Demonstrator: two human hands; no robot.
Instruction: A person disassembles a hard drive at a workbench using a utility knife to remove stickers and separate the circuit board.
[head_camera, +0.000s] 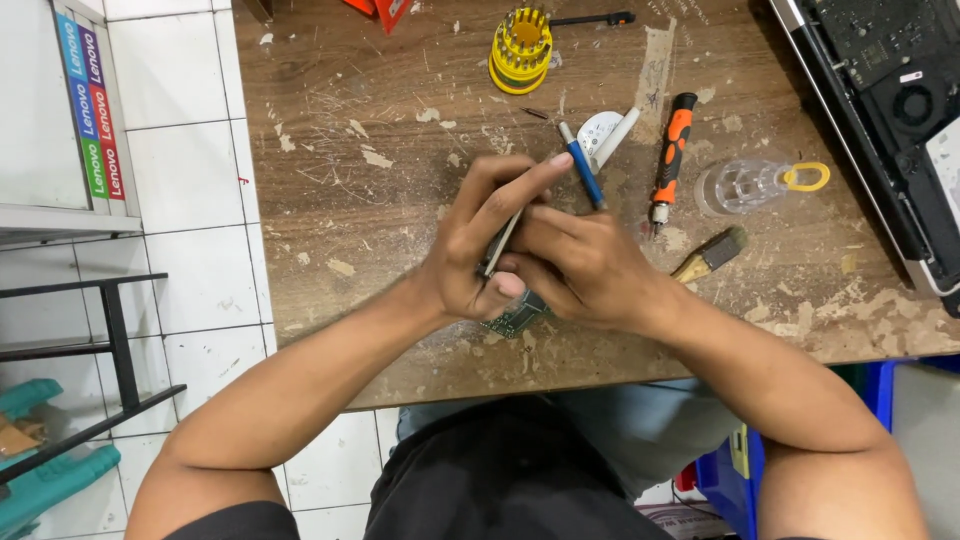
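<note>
My left hand (480, 240) grips a thin flat part on edge, and a green circuit board (515, 320) pokes out beneath both hands. My right hand (580, 265) is pressed against the left and holds a blue-handled tool (583, 168) that points up and away. Both hands meet over the middle of the worn wooden table (350, 200). What exactly lies between the palms is hidden.
An orange and black screwdriver (670, 160), a small brush (712, 255), a clear plastic case with a yellow ring (755, 183) and a yellow bit holder (521, 47) lie on the table. An opened laptop (890, 110) sits at the right edge. A shelf (70, 210) stands at the left.
</note>
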